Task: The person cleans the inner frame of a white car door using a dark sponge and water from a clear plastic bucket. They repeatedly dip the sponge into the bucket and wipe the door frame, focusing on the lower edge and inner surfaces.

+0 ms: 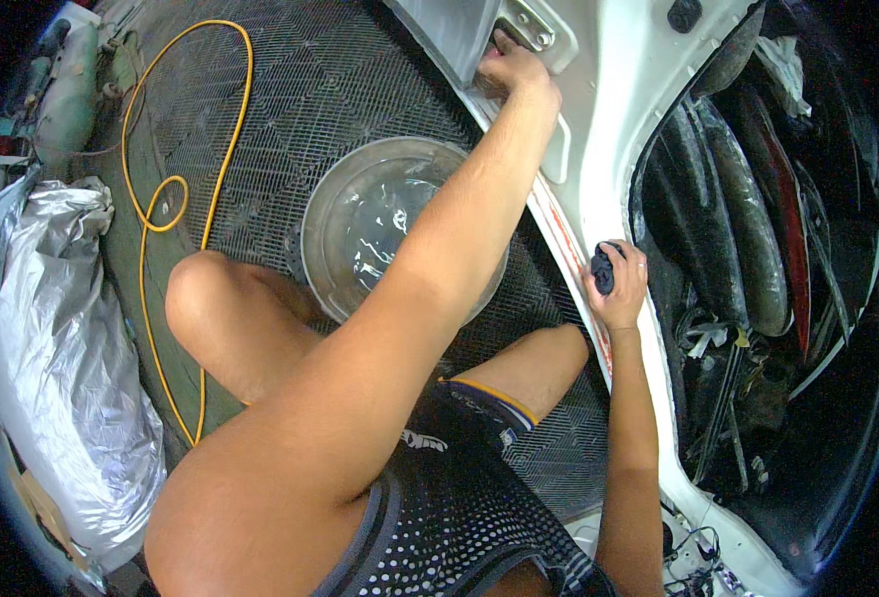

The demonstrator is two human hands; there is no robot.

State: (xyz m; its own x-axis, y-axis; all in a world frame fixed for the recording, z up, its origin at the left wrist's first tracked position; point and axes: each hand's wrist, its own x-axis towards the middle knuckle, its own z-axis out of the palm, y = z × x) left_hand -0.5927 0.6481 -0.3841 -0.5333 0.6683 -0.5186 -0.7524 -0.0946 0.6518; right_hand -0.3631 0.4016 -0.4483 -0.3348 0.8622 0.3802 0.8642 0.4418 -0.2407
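A white car body frame (614,129) with a curved sill runs down the right of the view. My left hand (515,72) reaches far across to a recess in it, beside a metal plate with holes (527,30). Its fingers are curled and partly hidden in the recess; what they hold cannot be made out. Lower down, my right hand (627,289) is closed on a wadded black cloth (604,269), pressed against the white sill. A round metal basin (322,204) holding water stands between my legs, partly covered by my left arm.
A yellow hose (247,70) loops over the dark grid mat (300,80). Silver sheeting (61,368) covers something bulky at left, below a green cylinder (69,90). Dark body panels (748,219) and a red one (793,229) lie beyond the sill. Loose wires (698,547) show bottom right.
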